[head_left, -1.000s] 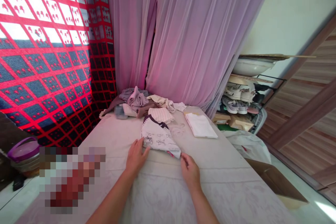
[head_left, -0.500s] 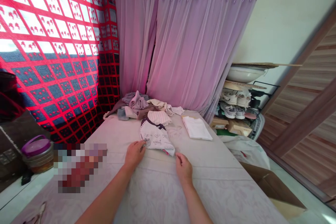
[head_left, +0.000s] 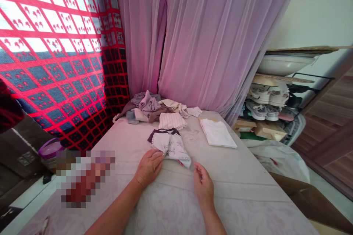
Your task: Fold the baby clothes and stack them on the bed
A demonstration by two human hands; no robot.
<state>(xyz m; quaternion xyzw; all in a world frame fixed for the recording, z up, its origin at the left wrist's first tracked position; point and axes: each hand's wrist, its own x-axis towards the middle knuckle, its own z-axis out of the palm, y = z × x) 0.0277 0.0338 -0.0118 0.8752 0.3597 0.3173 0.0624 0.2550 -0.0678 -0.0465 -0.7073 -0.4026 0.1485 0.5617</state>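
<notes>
A small white shirt point(head_left: 176, 147) with dark trim and black lettering lies folded on the bed, a bit of red showing at its lower edge. My left hand point(head_left: 150, 165) is at the shirt's near left edge, fingers closed over the cloth, which creases beside them. What the fingertips do underneath is hidden. Just right of the shirt's near corner, my right hand point(head_left: 203, 183) is held apart from the cloth, fingers loosely bent with nothing in them. Behind the shirt lies a folded striped cloth point(head_left: 172, 121).
A pile of clothes point(head_left: 150, 104) lies at the bed's far end, before the purple curtain point(head_left: 209, 44). Folded white cloth point(head_left: 218, 133) rests at the right. Beside the bed stand a shoe rack point(head_left: 268, 106) and a cardboard box point(head_left: 311, 198). A blurred-out patch covers the left edge.
The view has tilted down and come closer. The shirt's left part has been drawn inward and creased by my left hand. My right hand stays just off the right corner.
</notes>
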